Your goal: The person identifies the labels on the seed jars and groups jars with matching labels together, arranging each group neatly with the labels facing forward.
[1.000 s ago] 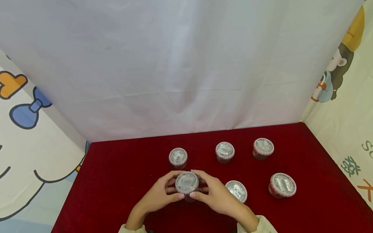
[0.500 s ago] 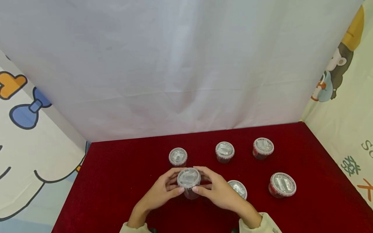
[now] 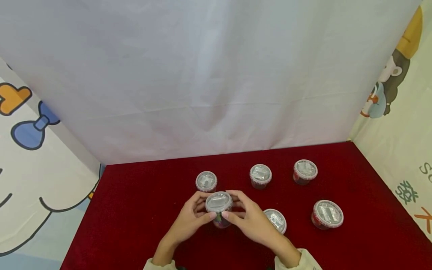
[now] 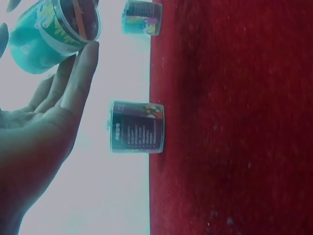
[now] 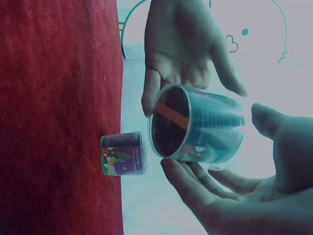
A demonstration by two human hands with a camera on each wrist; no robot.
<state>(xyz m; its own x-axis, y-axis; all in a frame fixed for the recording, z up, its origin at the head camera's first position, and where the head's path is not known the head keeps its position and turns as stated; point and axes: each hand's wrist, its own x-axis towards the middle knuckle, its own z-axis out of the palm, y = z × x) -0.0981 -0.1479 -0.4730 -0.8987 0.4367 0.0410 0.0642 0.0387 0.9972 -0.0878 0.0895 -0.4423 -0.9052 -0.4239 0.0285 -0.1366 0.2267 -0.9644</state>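
Observation:
Between my two hands is a round plastic tub [image 3: 219, 203] with a clear lid, raised off the red cloth. My left hand [image 3: 185, 222] holds its left side and my right hand [image 3: 253, 223] its right side, thumbs toward me, fingers behind. In the right wrist view the tub [image 5: 212, 126] shows its clear base, with dark contents and an orange strip, and a printed side label. The left wrist view has it partly cut off at the top left. A similar tub [image 3: 206, 180] stands just beyond my hands. Another tub [image 3: 276, 220] is partly hidden by my right forearm.
Farther back stand two more lidded tubs, one tub [image 3: 260, 175] behind to the right and one tub [image 3: 305, 171] beyond it. A tub [image 3: 326, 214] sits at the right. Red cloth [image 3: 135, 202] covers the table; a white curtain [image 3: 209, 75] hangs behind it.
Both hands have lifted the tub slightly, up and away from me in the head view, and it now tilts so more of its printed side shows. The other tubs have not moved.

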